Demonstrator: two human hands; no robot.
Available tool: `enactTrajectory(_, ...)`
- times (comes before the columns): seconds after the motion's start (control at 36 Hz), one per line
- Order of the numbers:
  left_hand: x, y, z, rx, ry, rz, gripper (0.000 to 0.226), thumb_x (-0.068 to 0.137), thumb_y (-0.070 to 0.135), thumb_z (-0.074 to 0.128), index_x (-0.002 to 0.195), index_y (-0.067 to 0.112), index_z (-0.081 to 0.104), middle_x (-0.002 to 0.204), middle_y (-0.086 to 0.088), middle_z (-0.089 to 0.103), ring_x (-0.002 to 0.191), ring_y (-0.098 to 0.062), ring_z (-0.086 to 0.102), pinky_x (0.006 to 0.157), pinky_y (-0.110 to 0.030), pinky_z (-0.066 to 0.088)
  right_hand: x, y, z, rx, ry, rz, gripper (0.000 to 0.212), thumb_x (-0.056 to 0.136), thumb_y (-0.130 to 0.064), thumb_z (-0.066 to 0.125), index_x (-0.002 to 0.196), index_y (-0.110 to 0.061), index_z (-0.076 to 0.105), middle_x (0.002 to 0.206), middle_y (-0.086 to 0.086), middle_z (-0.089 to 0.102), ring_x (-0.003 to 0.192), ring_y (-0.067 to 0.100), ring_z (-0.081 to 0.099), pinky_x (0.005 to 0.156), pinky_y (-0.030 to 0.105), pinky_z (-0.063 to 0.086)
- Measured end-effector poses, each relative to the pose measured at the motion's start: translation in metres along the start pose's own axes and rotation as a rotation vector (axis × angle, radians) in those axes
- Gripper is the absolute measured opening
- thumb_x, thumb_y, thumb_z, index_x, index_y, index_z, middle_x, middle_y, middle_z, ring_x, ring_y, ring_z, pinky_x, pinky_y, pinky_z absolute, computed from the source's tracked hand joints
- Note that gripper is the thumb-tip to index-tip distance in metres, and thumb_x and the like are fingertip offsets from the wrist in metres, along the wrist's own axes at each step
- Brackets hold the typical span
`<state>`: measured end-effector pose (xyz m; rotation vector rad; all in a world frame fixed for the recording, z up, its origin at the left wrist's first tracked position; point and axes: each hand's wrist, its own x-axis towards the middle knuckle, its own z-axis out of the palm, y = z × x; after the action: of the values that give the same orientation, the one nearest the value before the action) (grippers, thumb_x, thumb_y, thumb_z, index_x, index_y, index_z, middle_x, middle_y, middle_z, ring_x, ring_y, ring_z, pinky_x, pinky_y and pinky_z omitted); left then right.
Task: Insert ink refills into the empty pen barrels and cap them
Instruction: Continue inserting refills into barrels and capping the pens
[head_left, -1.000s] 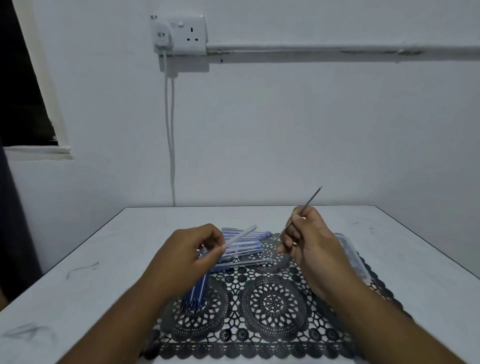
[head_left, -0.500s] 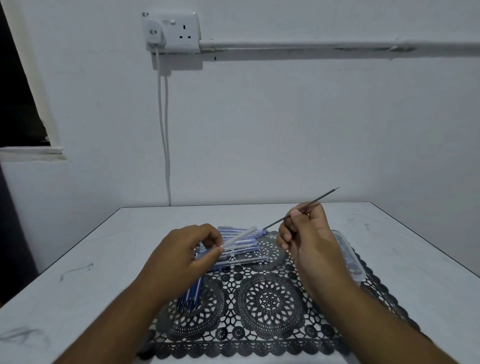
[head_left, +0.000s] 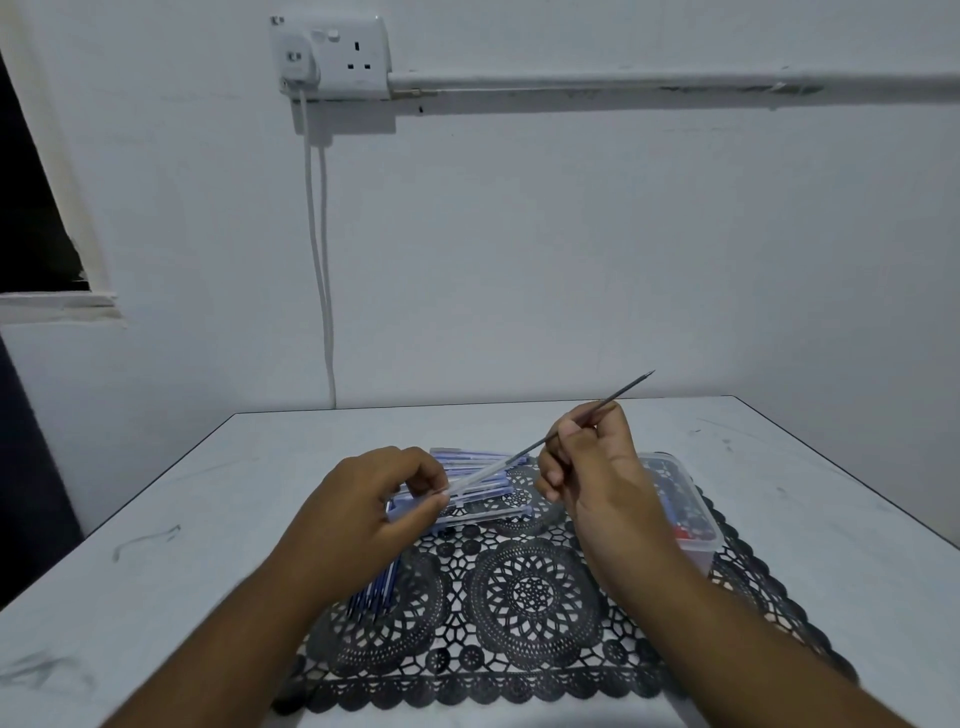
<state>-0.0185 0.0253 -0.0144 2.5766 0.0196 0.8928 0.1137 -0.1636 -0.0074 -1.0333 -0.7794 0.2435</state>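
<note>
Your right hand (head_left: 592, 467) is pinching the ink refill (head_left: 618, 397) partway along, fingers curled round it, writing tip pointing up and away to the right. Your left hand (head_left: 384, 499) is closed on the clear pen barrel (head_left: 483, 474), thumb and fingertips clamping its near end, with the open mouth angled up toward the refill.

What's new: a second ago the refill stood steeper and its tail hung off to the side of the barrel. You've since tipped it flatter, so its tail now sits right at the barrel's mouth — possibly just inside, too blurry to say. The two line up nearly as one straight line, so I'd call this the start of the insertion — nothing seated yet, and capping comes later.

Further out, the pile of blue pens (head_left: 467, 499) lies on the black lace mat (head_left: 530, 613) behind your left hand, a loose bunch of blue refills (head_left: 376, 587) pokes out under your left wrist, and a clear plastic tub (head_left: 696, 525) sits beside your right wrist.
</note>
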Motion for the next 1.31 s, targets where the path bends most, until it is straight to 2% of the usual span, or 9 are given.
enactTrajectory(0.17,0.000,0.003,0.000,-0.015,0.002,0.004,0.005,0.093,0.044,0.063,0.091,0.039,0.066,0.090,0.022,0.068,0.089,-0.004,0.065,0.074,-0.031,0.054,-0.004,0.004,0.004,-0.055,-0.028,0.023,0.018,0.096,-0.026,0.049,0.083,-0.037,0.056,0.068,-0.008,0.047,0.062,0.011,0.042,0.057,0.026,0.039)
enactTrajectory(0.31,-0.001,0.004,0.001,-0.014,0.008,0.001,0.005,0.093,0.043,0.063,0.091,0.039,0.066,0.091,0.021,0.068,0.089,-0.004,0.065,0.073,-0.035,0.055,-0.011,0.000,0.006,-0.183,-0.026,0.062,0.013,0.108,-0.012,0.047,0.098,-0.019,0.053,0.069,-0.001,0.044,0.062,0.013,0.041,0.053,0.019,0.040)
enactTrajectory(0.5,-0.001,0.005,0.001,-0.014,0.017,0.012,0.007,0.093,0.046,0.060,0.091,0.041,0.064,0.091,0.022,0.068,0.089,-0.004,0.065,0.073,-0.032,0.053,-0.013,0.001,0.007,-0.265,-0.004,0.099,0.018,0.105,-0.019,0.056,0.091,-0.028,0.062,0.069,-0.008,0.050,0.063,0.009,0.045,0.058,0.022,0.044)
enactTrajectory(0.72,0.001,0.000,-0.004,-0.006,0.064,-0.001,0.003,0.092,0.041,0.061,0.090,0.039,0.063,0.090,0.021,0.066,0.086,-0.006,0.063,0.069,-0.032,0.052,0.003,-0.026,-0.006,0.088,0.299,-0.032,0.025,0.112,-0.011,0.035,0.093,-0.016,0.050,0.059,-0.008,0.056,0.058,0.010,0.065,0.078,0.058,0.060)
enactTrajectory(0.83,0.001,0.000,-0.008,-0.013,0.110,-0.024,0.003,0.091,0.036,0.063,0.091,0.039,0.064,0.091,0.023,0.067,0.086,-0.004,0.063,0.070,-0.028,0.051,-0.002,-0.024,-0.009,-0.033,0.167,0.090,0.025,0.113,-0.017,0.032,0.096,-0.019,0.050,0.059,-0.003,0.063,0.050,0.020,0.067,0.070,0.053,0.054)
enactTrajectory(0.97,0.001,-0.006,-0.014,0.025,0.155,-0.049,0.003,0.092,0.038,0.062,0.093,0.038,0.065,0.093,0.023,0.068,0.089,-0.006,0.064,0.072,-0.027,0.051,-0.006,-0.018,-0.007,-0.312,-0.103,0.217,0.030,0.111,-0.015,0.034,0.095,-0.020,0.059,0.059,0.004,0.038,0.051,0.018,0.032,0.048,0.029,0.031)
enactTrajectory(1.11,0.002,-0.011,-0.022,0.071,0.212,-0.059,0.006,0.092,0.034,0.061,0.096,0.036,0.066,0.090,0.026,0.066,0.091,-0.001,0.063,0.073,-0.015,0.044,-0.014,-0.023,-0.010,-0.621,-0.292,0.118,0.034,0.110,-0.023,0.039,0.099,-0.035,0.069,0.060,-0.014,0.043,0.059,0.018,0.037,0.056,0.036,0.044)
enactTrajectory(1.17,0.002,-0.012,-0.023,0.078,0.225,-0.056,0.006,0.093,0.032,0.061,0.096,0.035,0.066,0.090,0.025,0.066,0.092,-0.003,0.063,0.074,-0.009,0.041,-0.011,-0.024,-0.011,-0.666,-0.288,0.077,0.033,0.110,-0.022,0.042,0.101,-0.034,0.071,0.070,-0.018,0.053,0.064,0.022,0.046,0.078,0.052,0.058)
enactTrajectory(1.31,0.003,-0.011,-0.024,0.080,0.257,-0.019,0.007,0.095,0.026,0.063,0.095,0.033,0.065,0.092,0.026,0.065,0.093,0.001,0.061,0.078,-0.005,0.040,-0.004,-0.022,-0.019,-0.731,-0.280,-0.021,0.032,0.109,-0.020,0.048,0.097,-0.034,0.074,0.098,0.002,0.060,0.088,0.031,0.066,0.087,0.057,0.054)
